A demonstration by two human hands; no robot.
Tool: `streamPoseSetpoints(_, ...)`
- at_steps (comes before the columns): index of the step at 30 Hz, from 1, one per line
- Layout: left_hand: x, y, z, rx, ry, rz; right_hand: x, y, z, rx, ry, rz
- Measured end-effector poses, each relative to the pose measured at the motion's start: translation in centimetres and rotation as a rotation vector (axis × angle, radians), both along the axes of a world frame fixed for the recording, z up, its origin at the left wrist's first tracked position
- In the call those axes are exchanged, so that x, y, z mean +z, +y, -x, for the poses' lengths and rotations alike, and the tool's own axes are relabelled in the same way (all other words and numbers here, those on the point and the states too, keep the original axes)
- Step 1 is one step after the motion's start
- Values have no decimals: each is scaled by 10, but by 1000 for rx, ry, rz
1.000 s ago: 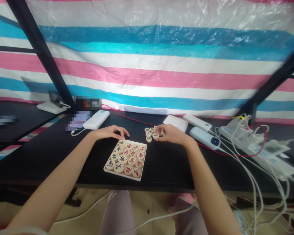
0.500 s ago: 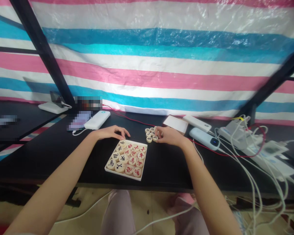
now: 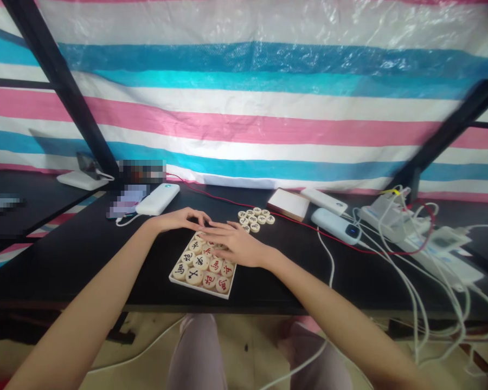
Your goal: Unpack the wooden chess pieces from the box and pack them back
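Observation:
A shallow white box (image 3: 199, 290) on the black table holds rows of round Chinese chess pieces (image 3: 200, 262) with red or black characters. My right hand (image 3: 242, 245) lies over the box's far side, fingers stretched out and spread, hiding some pieces beneath. At the far left corner, my left hand (image 3: 183, 219) has its fingers loosely curved and apart from the thumb. The fingertips of both hands come together there; I cannot tell whether a piece is between them. A cluster of loose Chinese chess pieces (image 3: 252, 219) with black characters lies beyond my right hand.
A white power bank (image 3: 158, 199) stands behind my left hand. At the back right are a flat white-topped box (image 3: 288, 204), a white power bank (image 3: 323, 201) and a pale blue device (image 3: 335, 226). White cables and power strips (image 3: 439, 260) crowd the right side.
My right hand has moved left from the loose pieces to over the box, and more of the cluster shows. My left hand stays by the far left corner. The view has shifted slightly.

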State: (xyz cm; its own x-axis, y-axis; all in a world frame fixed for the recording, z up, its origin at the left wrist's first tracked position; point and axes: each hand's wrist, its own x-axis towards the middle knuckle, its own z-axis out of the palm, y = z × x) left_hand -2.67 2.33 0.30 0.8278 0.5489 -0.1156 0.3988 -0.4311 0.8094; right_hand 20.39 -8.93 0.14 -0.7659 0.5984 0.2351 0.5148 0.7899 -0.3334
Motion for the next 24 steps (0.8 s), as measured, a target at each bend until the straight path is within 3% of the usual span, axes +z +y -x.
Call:
streamPoseSetpoints(9,3,-1,-1,-51,25,-29,4,1,-3,-7,42,-77)
streamPoseSetpoints(18,7,-7,-4,-25,39,-31,0,0,-1,6,26,-151)
streamPoseSetpoints(24,6,-6,-4,-21,27,-29,3,-1,1,-63,-56,-185)
